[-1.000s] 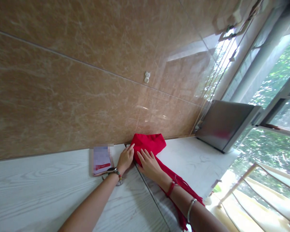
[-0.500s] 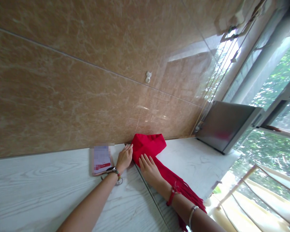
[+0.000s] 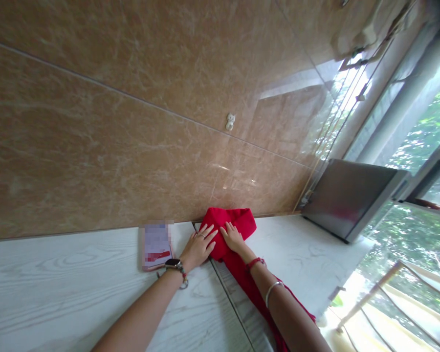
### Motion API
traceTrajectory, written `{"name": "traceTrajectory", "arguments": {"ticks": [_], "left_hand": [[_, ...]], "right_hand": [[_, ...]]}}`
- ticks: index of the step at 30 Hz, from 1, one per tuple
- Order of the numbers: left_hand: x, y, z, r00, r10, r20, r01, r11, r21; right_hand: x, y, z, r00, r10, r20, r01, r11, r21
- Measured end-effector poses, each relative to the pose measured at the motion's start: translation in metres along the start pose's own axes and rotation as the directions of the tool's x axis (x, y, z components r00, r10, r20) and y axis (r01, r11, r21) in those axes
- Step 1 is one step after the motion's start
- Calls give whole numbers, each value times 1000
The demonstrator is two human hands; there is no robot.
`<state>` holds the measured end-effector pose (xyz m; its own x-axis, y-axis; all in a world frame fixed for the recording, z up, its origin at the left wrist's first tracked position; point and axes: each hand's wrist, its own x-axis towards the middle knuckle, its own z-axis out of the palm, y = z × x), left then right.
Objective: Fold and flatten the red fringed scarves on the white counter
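Note:
A red fringed scarf (image 3: 242,222) lies folded on the white wood-grain counter (image 3: 58,288), its far end against the brown tiled wall. My left hand (image 3: 198,247) lies flat with fingers spread on the scarf's left edge; a watch and bead bracelet circle that wrist. My right hand (image 3: 233,236) rests flat, fingers stretched out, on top of the folded part. The scarf's tail runs back under my right forearm and hangs off the near edge.
A pink phone (image 3: 156,246) lies just left of my left hand. A grey metal box (image 3: 346,195) stands at the counter's right end by the window. A small white cat-shaped hook (image 3: 230,121) sticks to the wall. A seam (image 3: 227,298) splits the counter.
My right hand slid forward up the scarf toward the wall. My left hand moved from the scarf's edge onto the cloth, fingers spread. The camera view shifted slightly.

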<state>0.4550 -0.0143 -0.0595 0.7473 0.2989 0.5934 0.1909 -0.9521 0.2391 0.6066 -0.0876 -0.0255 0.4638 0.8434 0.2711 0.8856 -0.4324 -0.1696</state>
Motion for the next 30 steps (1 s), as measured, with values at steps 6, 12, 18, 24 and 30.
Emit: {"name": "traceTrajectory", "arguments": {"ticks": [6,12,18,24,30], "left_hand": [[0,1,1,999,-32,11,32,999,-19],[0,1,0,999,-34,0,34,999,-40],[-1,-1,0,997,-62,-54,61,998,-28],[-10,5,-7,988,-88,-129,88,996,-6],[-48,23,-29,991,-101,-90,105,994,35]], "right_hand": [[-23,-6,-4,989,126,-80,-120,990,74],[-62,-26,-9,994,59,-97,-60,998,-9],[-73,-37,-14,990,86,-114,-89,996,-21],[-103,-51,-28,982,117,-145,-112,993,42],[-139,-77,-30,981,160,-108,-141,976,164]]}}
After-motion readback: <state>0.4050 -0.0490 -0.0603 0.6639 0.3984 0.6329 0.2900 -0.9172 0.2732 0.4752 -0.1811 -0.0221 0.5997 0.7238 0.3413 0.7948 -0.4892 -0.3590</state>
